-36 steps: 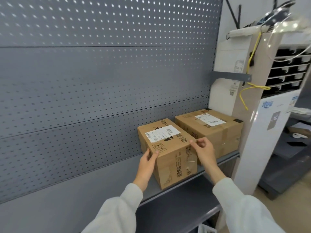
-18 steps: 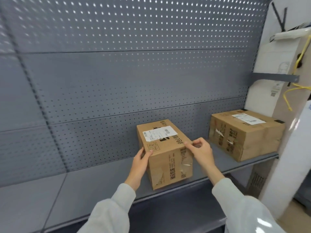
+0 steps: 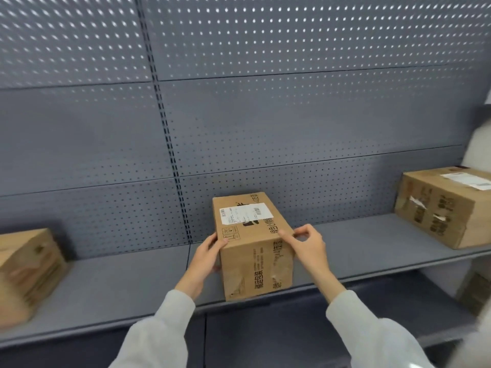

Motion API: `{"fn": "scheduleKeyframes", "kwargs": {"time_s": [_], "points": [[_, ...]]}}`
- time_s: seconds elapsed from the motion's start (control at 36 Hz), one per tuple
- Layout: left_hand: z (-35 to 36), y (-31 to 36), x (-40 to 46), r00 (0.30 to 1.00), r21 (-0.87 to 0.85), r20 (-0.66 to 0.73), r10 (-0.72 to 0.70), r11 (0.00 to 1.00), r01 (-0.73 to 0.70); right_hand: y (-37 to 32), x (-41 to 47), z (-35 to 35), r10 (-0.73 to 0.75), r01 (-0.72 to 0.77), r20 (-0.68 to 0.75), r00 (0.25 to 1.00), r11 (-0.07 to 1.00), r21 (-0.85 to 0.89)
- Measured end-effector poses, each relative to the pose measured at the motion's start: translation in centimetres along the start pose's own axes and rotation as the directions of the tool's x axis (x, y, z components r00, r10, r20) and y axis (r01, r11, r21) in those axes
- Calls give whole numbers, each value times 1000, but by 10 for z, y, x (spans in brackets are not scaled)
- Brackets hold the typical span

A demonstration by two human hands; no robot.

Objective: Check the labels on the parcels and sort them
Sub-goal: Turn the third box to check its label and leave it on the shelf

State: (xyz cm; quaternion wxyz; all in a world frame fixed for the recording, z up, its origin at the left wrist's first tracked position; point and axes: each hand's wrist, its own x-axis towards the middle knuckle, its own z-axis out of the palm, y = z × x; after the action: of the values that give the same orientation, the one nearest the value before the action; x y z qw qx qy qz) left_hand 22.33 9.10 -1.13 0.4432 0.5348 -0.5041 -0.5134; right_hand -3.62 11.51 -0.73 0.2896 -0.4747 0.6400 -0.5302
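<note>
Inspector: Leftward along the shelf (image 3: 358, 251) the middle parcel (image 3: 253, 245) is now sitting, well apart from the right parcel (image 3: 446, 205).

Clerk: Grip?

Inspector: Left hand (image 3: 206, 257) is pressing flat on its left side; right hand (image 3: 309, 247) is touching the top-right edge, fingers curled. Bare shelf is lying either side; the left parcel (image 3: 26, 269) is standing far off.

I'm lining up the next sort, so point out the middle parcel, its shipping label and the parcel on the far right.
middle parcel (image 3: 256, 264): head view, on its front face.
shipping label (image 3: 245, 213): head view, centre of the white sticker on top.
right parcel (image 3: 438, 216): head view, on its printed side.
</note>
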Motion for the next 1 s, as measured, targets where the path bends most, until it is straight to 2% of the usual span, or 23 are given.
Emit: {"fn": "scheduleKeyframes", "kwargs": {"time_s": [0.19,0.39,0.53,0.61,0.86,1.0], "points": [[-26,-15,-13,1000,-44,-9,15,999,-15,0,-21,33,-6,6,37,999,1000,-13],[-28,-18,-7,996,-40,-82,48,998,-51,-15,-8,30,-63,78,139,988,991,-105],[-27,-1,15,974,162,-126,189,973,-167,-31,26,34,-111,181,313,943,962,-203],[-22,14,27,970,251,-118,212,952,-177,-37,47,43,-54,194,426,903,936,-293],[-12,27,68,998,471,-44,39,882,-14,-43,85,74,60,229,554,830,870,-437],[-17,24,76,999,480,-11,47,876,-36,-31,98,82,62,208,559,827,889,-407]]}}
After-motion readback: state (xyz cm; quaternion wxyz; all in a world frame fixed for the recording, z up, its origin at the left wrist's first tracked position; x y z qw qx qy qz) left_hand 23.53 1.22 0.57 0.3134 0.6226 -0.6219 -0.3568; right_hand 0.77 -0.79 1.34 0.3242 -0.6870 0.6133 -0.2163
